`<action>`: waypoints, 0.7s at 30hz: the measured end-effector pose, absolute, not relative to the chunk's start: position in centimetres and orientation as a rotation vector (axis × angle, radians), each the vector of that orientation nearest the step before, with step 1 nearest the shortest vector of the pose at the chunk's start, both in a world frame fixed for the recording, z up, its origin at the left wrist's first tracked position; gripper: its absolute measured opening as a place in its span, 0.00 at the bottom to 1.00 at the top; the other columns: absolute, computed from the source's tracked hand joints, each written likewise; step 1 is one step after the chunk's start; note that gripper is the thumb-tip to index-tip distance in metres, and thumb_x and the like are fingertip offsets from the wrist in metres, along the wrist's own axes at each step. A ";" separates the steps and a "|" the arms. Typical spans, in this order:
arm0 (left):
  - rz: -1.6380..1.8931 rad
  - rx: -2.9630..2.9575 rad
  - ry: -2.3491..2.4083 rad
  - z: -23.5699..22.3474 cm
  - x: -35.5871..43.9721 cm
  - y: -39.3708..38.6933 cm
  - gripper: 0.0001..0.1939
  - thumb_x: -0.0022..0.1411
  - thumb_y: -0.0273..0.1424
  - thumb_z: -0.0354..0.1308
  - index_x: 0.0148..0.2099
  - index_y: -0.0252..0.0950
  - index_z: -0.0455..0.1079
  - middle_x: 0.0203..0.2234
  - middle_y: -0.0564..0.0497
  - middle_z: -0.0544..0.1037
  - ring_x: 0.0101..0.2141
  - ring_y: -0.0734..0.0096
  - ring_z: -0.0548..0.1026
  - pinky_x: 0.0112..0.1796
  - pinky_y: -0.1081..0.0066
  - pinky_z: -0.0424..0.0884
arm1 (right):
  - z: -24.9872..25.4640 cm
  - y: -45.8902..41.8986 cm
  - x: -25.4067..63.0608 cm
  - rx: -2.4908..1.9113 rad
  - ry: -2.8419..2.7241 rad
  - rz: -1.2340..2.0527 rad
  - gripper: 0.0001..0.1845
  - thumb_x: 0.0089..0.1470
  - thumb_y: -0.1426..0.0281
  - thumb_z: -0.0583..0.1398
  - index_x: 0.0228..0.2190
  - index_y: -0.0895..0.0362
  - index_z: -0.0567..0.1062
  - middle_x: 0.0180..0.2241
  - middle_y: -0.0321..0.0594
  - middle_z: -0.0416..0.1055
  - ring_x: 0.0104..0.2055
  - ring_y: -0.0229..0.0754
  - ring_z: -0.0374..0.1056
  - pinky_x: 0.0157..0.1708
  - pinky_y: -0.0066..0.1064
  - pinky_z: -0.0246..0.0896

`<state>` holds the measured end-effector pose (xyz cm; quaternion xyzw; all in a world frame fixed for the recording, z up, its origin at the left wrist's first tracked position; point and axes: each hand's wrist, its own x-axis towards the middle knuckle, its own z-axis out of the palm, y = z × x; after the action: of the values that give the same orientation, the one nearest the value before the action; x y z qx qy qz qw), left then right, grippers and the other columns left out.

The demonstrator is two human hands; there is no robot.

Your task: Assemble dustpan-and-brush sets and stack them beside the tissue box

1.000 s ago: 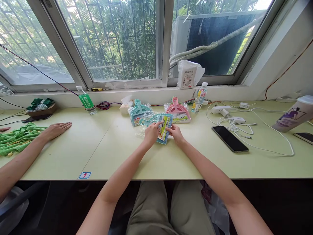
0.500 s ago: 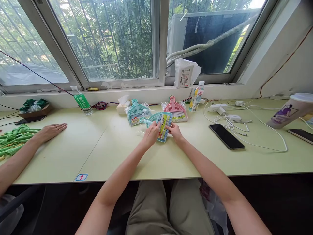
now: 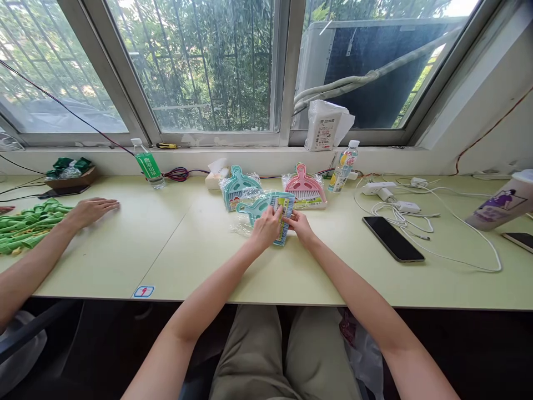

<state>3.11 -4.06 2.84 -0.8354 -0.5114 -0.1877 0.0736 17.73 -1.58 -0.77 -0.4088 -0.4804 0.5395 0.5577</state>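
Seen from my head, the held pack [image 3: 258,207], a teal dustpan and brush in clear wrap, is between my hands at the middle of the bench [image 3: 200,255], its handle toward my left. My left hand [image 3: 266,226] lies across it, fingers bent and tips on the yellow label [image 3: 287,203]; I cannot tell whether the thumb closes on it or only rests there. My right hand [image 3: 300,225] grasps the pack's right edge between thumb and fingers, which seems to steady it and leaves part of the label bare. Working from both sides probably stops the slippery wrap from sliding. Just behind are another teal pack [image 3: 239,186] and, to its right, a pink pack [image 3: 305,189], both handle away from me, within easy reach yet out of my wrists' way. The phone [image 3: 393,239] and white cables [image 3: 400,214] lie off to my right, apart from my forearms. On my left, another person's hand [image 3: 94,212] rests flat beside a green bundle [image 3: 33,225], well apart from mine.
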 end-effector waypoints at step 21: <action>-0.669 -2.497 -1.436 2.3 2.5 -3.2 0.24 0.64 0.21 0.44 0.61 0.37 0.60 0.47 0.41 0.65 0.43 0.64 0.73 0.33 0.72 0.72 | -1.1 -1.6 17.6 -0.912 -1.184 1.323 0.30 0.34 0.60 0.72 0.42 0.55 0.76 0.32 0.39 0.79 0.33 0.43 0.74 0.34 0.35 0.71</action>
<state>2.55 -3.16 2.31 -0.8408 -0.4836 -0.2253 0.0921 17.58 -1.60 -1.09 -0.3840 -0.4986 0.5569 0.5421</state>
